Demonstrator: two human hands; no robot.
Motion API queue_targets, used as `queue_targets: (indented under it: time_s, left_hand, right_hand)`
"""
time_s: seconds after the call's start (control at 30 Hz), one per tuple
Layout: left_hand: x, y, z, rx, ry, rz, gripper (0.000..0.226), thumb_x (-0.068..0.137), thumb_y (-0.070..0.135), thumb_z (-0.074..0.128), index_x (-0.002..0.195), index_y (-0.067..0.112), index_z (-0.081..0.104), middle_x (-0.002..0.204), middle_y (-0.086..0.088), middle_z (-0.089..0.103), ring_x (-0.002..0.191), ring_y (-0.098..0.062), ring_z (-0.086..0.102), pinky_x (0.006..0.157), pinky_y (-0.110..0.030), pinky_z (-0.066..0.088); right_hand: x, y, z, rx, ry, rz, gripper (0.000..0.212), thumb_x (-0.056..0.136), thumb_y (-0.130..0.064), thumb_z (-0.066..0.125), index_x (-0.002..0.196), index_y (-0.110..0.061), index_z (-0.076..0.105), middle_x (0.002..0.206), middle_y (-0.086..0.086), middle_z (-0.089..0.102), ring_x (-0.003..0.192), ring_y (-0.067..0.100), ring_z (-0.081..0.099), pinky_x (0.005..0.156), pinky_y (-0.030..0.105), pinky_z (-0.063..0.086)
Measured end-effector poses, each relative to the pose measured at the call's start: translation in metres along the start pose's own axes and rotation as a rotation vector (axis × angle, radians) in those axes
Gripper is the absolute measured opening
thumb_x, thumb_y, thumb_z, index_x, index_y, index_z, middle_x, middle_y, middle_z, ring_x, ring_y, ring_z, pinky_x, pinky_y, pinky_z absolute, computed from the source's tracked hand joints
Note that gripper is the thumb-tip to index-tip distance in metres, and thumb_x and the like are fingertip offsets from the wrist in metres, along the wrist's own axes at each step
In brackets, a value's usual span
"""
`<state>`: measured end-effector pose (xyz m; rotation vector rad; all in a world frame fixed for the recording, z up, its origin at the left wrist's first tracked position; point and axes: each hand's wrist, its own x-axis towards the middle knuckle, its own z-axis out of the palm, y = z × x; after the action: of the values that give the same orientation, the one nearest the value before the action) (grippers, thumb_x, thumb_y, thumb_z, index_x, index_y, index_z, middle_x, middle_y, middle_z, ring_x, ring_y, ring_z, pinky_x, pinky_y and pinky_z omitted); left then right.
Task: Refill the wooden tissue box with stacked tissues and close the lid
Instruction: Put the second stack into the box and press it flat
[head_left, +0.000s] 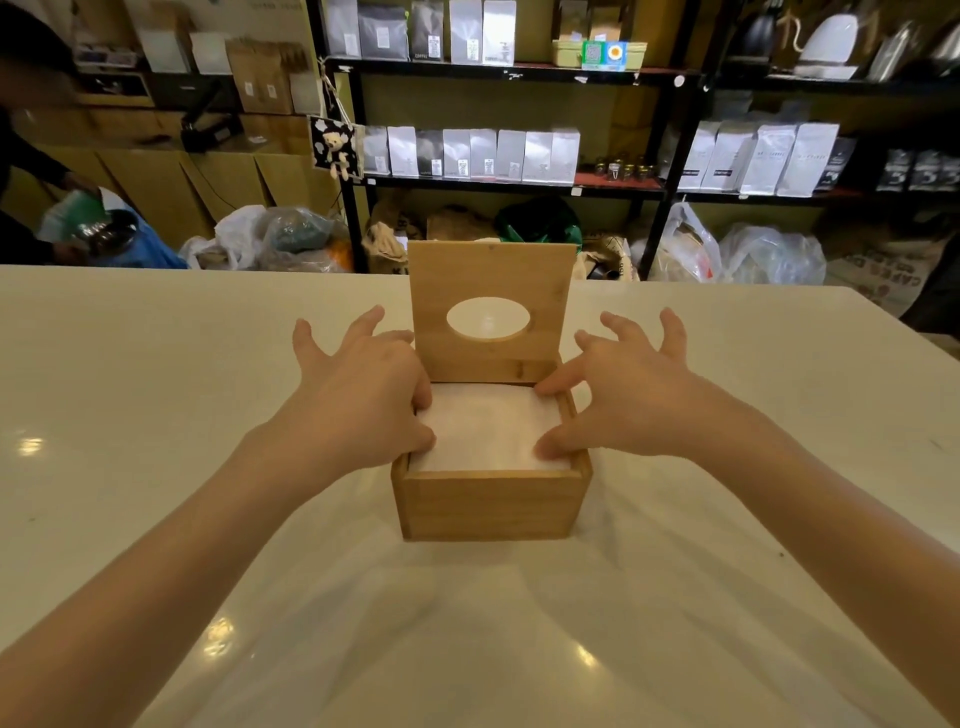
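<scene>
A square wooden tissue box (491, 504) stands in the middle of the white table (156, 415). Its hinged lid (491, 270), with an oval hole, stands upright at the back. A stack of white tissues (485, 434) fills the box up to its rim. My left hand (358, 395) rests on the stack's left edge with thumb and forefinger pressing the tissues, the other fingers spread out. My right hand (618, 395) does the same on the right edge. Neither hand grips anything.
Beyond the table's far edge stand black shelves (670, 156) with silver bags, and plastic bags (769, 254) lie on the floor. A person (31, 156) stands at the far left by cardboard boxes.
</scene>
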<state>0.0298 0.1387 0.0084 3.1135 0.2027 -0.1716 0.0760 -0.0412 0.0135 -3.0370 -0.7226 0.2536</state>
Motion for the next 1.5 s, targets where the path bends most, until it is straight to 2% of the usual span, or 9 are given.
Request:
queue_targets:
  time_s: [0.17,0.43,0.57,0.67,0.73,0.83,1.0,1.13,1.5]
  left_hand:
    - [0.001,0.000,-0.002,-0.071,-0.026,-0.016,0.024,0.073,0.028,0.073,0.095,0.021,0.071,0.136,0.003,0.046,0.142,-0.024,0.010,0.105,-0.068,0.014]
    - [0.003,0.001,0.000,-0.031,-0.035,-0.008,0.024,0.072,0.030,0.074,0.094,0.020,0.072,0.133,0.003,0.050,0.141,-0.024,0.015,0.104,-0.069,0.015]
    - [0.003,0.001,0.000,-0.086,-0.009,0.023,0.024,0.075,0.032,0.071,0.096,0.021,0.071,0.128,0.001,0.054,0.131,-0.021,0.032,0.106,-0.059,0.025]
    - [0.000,-0.007,-0.009,-0.352,0.015,0.056,0.023,0.080,0.033,0.065,0.098,0.019,0.069,0.122,0.003,0.058,0.099,-0.012,0.047,0.085,-0.029,0.037]
    - [0.000,-0.016,-0.019,-0.454,0.139,0.062,0.017,0.081,0.032,0.063,0.093,0.020,0.066,0.119,0.000,0.060,0.094,-0.009,0.046,0.081,-0.026,0.035]
    - [0.007,-0.026,-0.033,-0.600,0.354,0.116,0.024,0.077,0.023,0.068,0.096,0.023,0.053,0.111,0.002,0.059,0.097,-0.009,0.052,0.078,-0.021,0.042]
    - [0.020,-0.020,-0.045,-0.692,0.407,0.231,0.075,0.074,0.018,0.071,0.136,0.029,0.030,0.111,0.011,0.050,0.100,-0.008,0.051,0.072,-0.015,0.044]
    - [0.028,-0.017,-0.038,-0.556,0.444,0.241,0.052,0.082,0.025,0.063,0.130,0.032,0.046,0.122,0.004,0.059,0.116,-0.016,0.051,0.095,-0.033,0.040]
    - [0.011,-0.016,-0.027,-0.542,0.659,0.318,0.033,0.081,0.013,0.065,0.113,0.020,0.065,0.095,0.013,0.060,0.086,-0.009,0.054,0.073,-0.011,0.040]
  right_hand:
    - [-0.001,-0.008,-0.004,-0.152,-0.060,-0.022,0.057,0.074,-0.052,0.065,0.124,-0.027,0.055,0.146,0.006,0.037,0.143,0.030,0.003,0.107,0.060,-0.016]
    - [0.005,-0.013,-0.001,-0.217,-0.091,-0.054,0.042,0.077,-0.043,0.064,0.114,-0.023,0.060,0.133,0.005,0.049,0.142,0.032,0.009,0.105,0.063,-0.016]
    - [0.003,-0.007,0.000,-0.132,-0.058,-0.061,0.044,0.076,-0.047,0.065,0.113,-0.023,0.062,0.136,0.003,0.048,0.142,0.029,0.011,0.107,0.060,-0.014]
    - [-0.005,-0.002,-0.005,0.108,0.085,-0.049,0.037,0.071,-0.049,0.069,0.097,-0.022,0.067,0.115,-0.002,0.059,0.123,0.023,0.043,0.108,0.050,0.020]
    - [-0.008,0.005,-0.012,0.339,0.223,-0.034,0.031,0.068,-0.048,0.072,0.084,-0.022,0.065,0.099,-0.004,0.063,0.100,0.016,0.057,0.088,0.036,0.044]
    - [-0.006,0.016,-0.023,0.524,0.409,-0.013,0.041,0.067,-0.047,0.074,0.093,-0.022,0.055,0.091,-0.003,0.065,0.087,0.015,0.062,0.078,0.033,0.052]
    - [0.007,0.020,-0.033,0.497,0.581,-0.150,0.065,0.081,-0.043,0.061,0.137,-0.026,0.032,0.109,-0.001,0.067,0.104,0.018,0.060,0.097,0.038,0.044]
    - [0.015,0.017,-0.032,0.341,0.556,-0.214,0.046,0.090,-0.036,0.052,0.134,-0.029,0.042,0.111,-0.003,0.067,0.111,0.017,0.056,0.112,0.048,0.023]
    - [0.009,0.019,-0.019,0.263,0.793,-0.330,0.024,0.090,-0.025,0.055,0.112,-0.021,0.064,0.094,-0.002,0.070,0.098,0.017,0.057,0.102,0.031,0.023]
